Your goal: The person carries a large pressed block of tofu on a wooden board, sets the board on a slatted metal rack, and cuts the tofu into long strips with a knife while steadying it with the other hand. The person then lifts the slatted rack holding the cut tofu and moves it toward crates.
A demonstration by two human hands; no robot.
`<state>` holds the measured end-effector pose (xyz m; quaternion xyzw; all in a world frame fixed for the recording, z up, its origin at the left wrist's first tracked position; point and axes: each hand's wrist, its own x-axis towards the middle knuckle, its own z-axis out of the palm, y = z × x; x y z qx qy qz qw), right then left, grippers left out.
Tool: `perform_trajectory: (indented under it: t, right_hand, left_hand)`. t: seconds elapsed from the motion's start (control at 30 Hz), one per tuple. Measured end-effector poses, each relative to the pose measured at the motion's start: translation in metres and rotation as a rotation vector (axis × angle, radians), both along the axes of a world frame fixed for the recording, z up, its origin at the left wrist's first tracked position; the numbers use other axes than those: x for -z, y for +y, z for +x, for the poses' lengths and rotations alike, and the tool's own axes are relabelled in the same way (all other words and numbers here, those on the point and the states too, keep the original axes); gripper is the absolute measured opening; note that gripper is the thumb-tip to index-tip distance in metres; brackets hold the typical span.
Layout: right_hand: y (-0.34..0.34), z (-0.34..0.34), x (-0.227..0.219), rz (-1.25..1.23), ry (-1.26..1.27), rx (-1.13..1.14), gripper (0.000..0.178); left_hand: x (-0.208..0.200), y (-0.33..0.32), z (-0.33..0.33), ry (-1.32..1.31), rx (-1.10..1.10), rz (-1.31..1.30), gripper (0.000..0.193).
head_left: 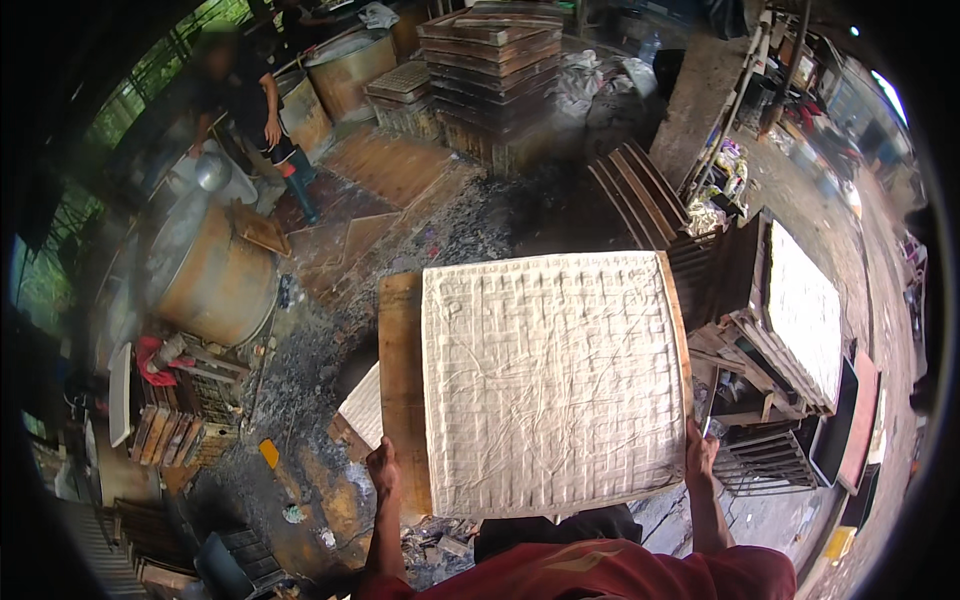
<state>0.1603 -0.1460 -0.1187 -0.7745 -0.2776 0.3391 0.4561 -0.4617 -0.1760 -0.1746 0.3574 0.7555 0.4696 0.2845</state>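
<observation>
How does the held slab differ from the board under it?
The slab is cream-white; the board is brown. The slab's face bears a grid pattern; the board's exposed strip looks plain. The slab lies over the board, which sticks out at the left. Both are held up together.

We stand in a rough workshop: stacked wooden trays (490,75), a grimy floor (322,325) and, hazily, what seem metal vats (222,285).

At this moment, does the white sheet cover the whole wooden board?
No, a bare strip of the wooden board shows left of the white sheet.
</observation>
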Motion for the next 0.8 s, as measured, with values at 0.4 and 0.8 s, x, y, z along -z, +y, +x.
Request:
perform_trajectory:
  t: [0.4,0.8]
  right_hand:
    - [-0.138,0.274,-0.09,0.146,0.074,0.526,0.034]
    - [-0.015,0.653,-0.097,0.053,0.14,0.813,0.032]
  left_hand:
    - [-0.07,0.174,0.331,-0.011,0.341,0.13,0.059]
    - [-0.065,0.417,0.786,0.039,0.581,-0.013,0.073]
